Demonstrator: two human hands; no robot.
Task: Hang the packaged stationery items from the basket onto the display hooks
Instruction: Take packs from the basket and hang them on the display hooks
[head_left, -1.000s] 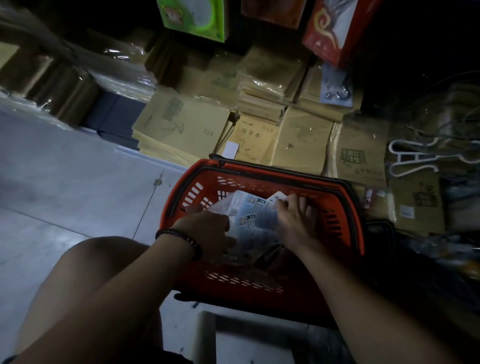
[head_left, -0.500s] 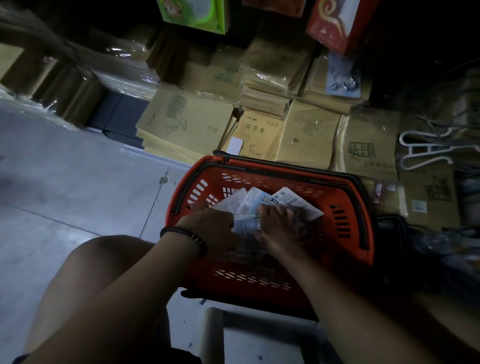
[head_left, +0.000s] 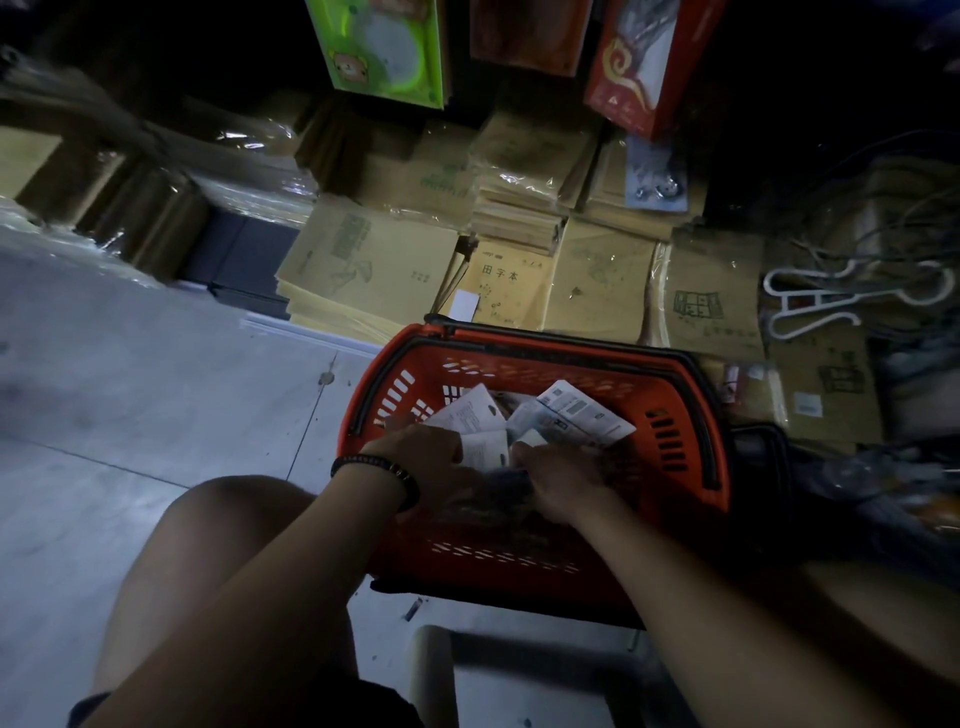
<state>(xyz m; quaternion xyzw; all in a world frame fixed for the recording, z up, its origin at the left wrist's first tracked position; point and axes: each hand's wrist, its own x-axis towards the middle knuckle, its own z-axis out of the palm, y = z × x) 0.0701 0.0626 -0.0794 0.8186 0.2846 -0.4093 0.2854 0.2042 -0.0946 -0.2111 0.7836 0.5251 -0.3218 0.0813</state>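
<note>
- A red basket (head_left: 498, 553) is set on the grey floor (head_left: 130, 395), just in front of stacks of brown wrapped notebooks (head_left: 374, 270).
- The packaged stationery items (head_left: 584, 415) are seen lying inside the basket as a loose pile of white printed packets, some tilted up against its far wall.
- Both hands are lowered into the basket, close together over the pile.
- The left hand (head_left: 431, 462), with a dark beaded bracelet (head_left: 376, 467) on its wrist, is held knuckles up, its fingers bent down onto the packets and gripping them.
- The right hand (head_left: 563, 480) is curled round the near edge of the packets.
- A bare knee (head_left: 234, 519) is seen left of the basket.
- A green box (head_left: 384, 47) and a red box (head_left: 641, 62) are seen above the notebooks.
- White plastic hooks (head_left: 831, 299) are laid on the notebooks to the right.
</note>
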